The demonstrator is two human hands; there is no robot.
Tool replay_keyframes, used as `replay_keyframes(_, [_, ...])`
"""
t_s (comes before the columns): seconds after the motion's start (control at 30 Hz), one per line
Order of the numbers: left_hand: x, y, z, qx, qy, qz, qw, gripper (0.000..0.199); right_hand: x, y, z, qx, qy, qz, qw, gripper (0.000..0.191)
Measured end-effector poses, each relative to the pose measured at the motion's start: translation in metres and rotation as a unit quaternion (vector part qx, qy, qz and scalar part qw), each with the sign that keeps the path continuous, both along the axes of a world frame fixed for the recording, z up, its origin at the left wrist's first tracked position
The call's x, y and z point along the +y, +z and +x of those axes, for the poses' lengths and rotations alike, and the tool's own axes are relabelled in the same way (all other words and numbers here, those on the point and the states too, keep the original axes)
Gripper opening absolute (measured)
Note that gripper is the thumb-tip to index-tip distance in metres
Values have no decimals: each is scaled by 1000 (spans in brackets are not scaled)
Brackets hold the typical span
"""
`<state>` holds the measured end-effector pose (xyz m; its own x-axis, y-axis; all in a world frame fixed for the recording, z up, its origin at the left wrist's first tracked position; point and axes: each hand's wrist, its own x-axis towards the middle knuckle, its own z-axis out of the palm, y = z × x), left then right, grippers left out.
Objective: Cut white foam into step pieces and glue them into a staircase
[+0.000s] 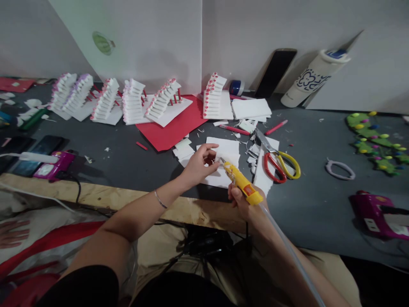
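Observation:
My right hand (241, 202) is wrapped round a yellow hot glue gun (241, 183), whose nozzle points up and left. A long clear glue stick (287, 247) runs out of its rear. Close to the nozzle tip, my left hand (201, 165) has its fingers curled and its thumb bent toward them. Whatever sits between those fingertips is pale and too small to make out. Beneath both hands lie white foam or card sheets (223, 145). Scissors (271, 155) with one red and one yellow handle rest just right of the glue gun, blades partly apart.
Several small white staircase models (136, 102) line the back, one beside a red sheet (172, 132). A phone (276, 72) and a white tumbler (311, 81) lean at the wall. Purple power strips (54, 166) sit at both sides. Green decorated pieces (364, 128) lie right.

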<state>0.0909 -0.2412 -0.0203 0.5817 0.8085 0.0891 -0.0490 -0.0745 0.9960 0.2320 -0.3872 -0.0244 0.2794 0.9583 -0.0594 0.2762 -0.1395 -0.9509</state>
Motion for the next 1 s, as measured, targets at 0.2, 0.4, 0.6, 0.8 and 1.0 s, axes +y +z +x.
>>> replay_keyframes(0.2, [3,-2,-1,-7,2,13,1000,48,0,4,0,21,-5,-9,1000,36])
replay_keyframes(0.4, [6,-1,-3,2,12,33,999,49,0,5,1,35,-30,-11,999,37])
replay_keyframes(0.6, [7,0,-4,-10,15,24,1000,49,0,2,5,32,-25,-9,999,38])
replay_keyframes(0.8, [8,0,-5,-24,15,18,999,48,1,2,9,27,-47,-11,998,42])
replay_keyframes(1.0, [11,-2,-5,-30,20,22,999,50,3,5,10,26,-66,-28,997,47])
